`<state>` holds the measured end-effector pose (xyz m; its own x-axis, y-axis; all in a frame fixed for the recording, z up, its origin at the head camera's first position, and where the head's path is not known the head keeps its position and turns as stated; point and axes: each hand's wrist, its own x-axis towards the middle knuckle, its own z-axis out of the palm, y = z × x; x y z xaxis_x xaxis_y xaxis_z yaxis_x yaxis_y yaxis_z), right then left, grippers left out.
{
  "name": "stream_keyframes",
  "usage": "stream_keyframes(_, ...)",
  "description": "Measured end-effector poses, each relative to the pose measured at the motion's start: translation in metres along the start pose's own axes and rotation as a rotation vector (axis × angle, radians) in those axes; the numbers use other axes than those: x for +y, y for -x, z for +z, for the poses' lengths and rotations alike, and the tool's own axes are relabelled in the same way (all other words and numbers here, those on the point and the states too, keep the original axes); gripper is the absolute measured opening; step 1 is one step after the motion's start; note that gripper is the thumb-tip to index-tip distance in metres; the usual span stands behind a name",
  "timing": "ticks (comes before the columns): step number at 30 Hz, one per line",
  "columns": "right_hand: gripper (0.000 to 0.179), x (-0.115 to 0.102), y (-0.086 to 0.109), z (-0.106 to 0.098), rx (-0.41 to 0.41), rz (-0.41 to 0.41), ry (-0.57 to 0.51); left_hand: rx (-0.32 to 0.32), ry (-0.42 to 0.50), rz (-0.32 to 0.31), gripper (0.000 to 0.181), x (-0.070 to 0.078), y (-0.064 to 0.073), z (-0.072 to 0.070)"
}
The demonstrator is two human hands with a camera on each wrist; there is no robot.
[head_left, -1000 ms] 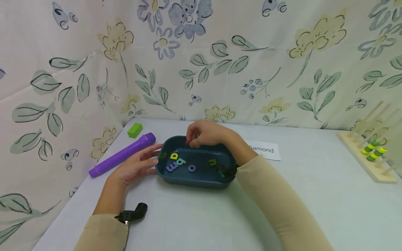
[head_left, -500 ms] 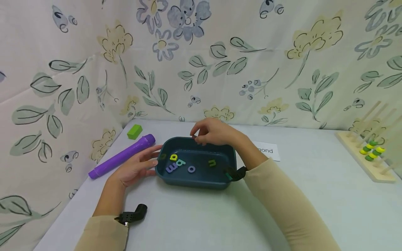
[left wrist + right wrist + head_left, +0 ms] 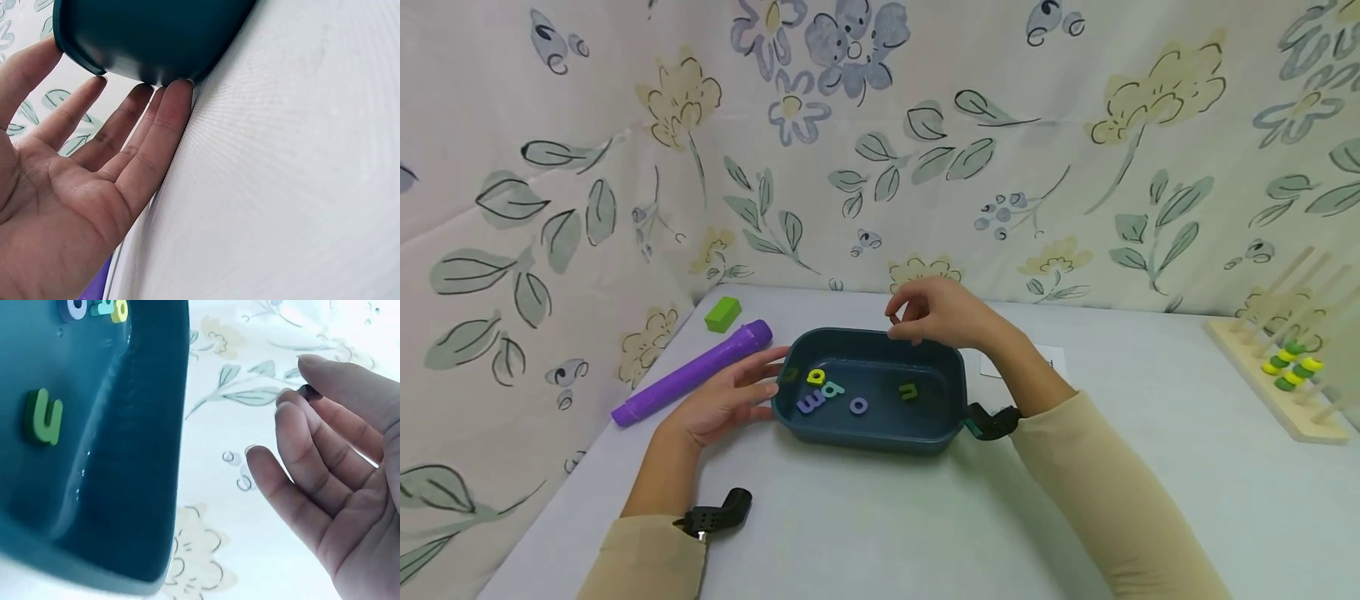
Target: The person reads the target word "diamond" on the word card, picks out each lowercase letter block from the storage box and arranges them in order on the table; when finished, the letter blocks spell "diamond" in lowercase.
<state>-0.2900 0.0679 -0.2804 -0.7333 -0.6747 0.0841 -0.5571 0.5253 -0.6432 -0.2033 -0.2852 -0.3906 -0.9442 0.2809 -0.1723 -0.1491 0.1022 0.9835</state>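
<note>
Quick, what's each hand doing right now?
Left hand: open, touching the dark teal tub.
Right hand: closed, pinching a small dark piece.

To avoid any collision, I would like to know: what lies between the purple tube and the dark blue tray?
The left hand lies between the purple tube and the dark blue tray; the head view shows this.

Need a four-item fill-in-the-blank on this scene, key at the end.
The right hand pinches a small piece between its fingers and ____.
The stick beside the left hand is coloured ____.
The tub is touched by the ____ hand.
The rack bears yellow and ____ beads.
Missing: thumb; purple; left; green.
</note>
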Motion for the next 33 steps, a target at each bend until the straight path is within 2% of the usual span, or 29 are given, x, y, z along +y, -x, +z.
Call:
stream_keyframes(14,0.025,0.007,0.033,-0.010,0.173,0.062,-0.020,-0.018,-0.024,0.009,0.064,-0.002,0.000,0.001)
stream_keyframes(24,0.026,0.004,0.051,-0.012,0.224,0.089,-0.056,-0.023,-0.027,0.023,0.064,-0.002,-0.001,-0.001)
stream_keyframes(33,0.024,-0.001,0.064,-0.009,0.282,0.093,-0.037,-0.023,-0.037,0.024,0.064,-0.002,0.000,-0.001)
